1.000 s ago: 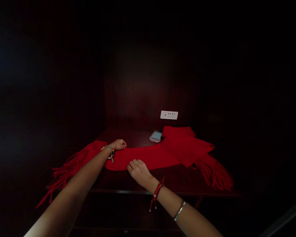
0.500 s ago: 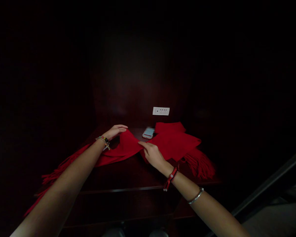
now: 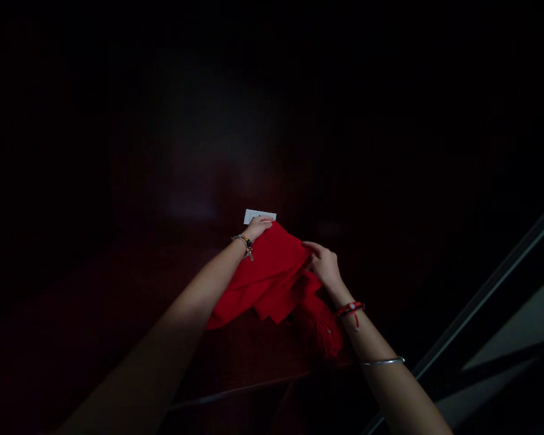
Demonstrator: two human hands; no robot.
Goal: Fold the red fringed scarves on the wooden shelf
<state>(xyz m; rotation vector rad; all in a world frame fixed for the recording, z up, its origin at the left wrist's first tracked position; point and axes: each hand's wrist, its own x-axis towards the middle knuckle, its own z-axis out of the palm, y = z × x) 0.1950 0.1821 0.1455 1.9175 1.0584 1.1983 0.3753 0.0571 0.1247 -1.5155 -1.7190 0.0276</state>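
Note:
A red fringed scarf [image 3: 263, 266] is stretched between my two hands, raised above a dark wooden surface. My left hand [image 3: 259, 228] is closed on its upper left edge, in front of the wall socket. Fingers of my right hand [image 3: 325, 264] pinch the cloth at its right edge. Below the lifted part, more red cloth lies in folds, and a fringe [image 3: 320, 326] of red tassels spreads on the surface under my right hand. Beaded bracelets circle my left wrist; a red cord and a silver bangle are on my right arm.
A white wall socket [image 3: 249, 215] sits on the dark back wall, partly covered by my left hand. The wooden surface [image 3: 249, 356] ends at a front edge below the scarf. At the lower right runs a slanted metal-like bar [image 3: 485, 290]. Much of the surroundings is too dark to make out.
Both hands have moved right and lifted the scarf's left part over toward the folds on the right. The phone on the surface is now hidden. The view has turned and tilted.

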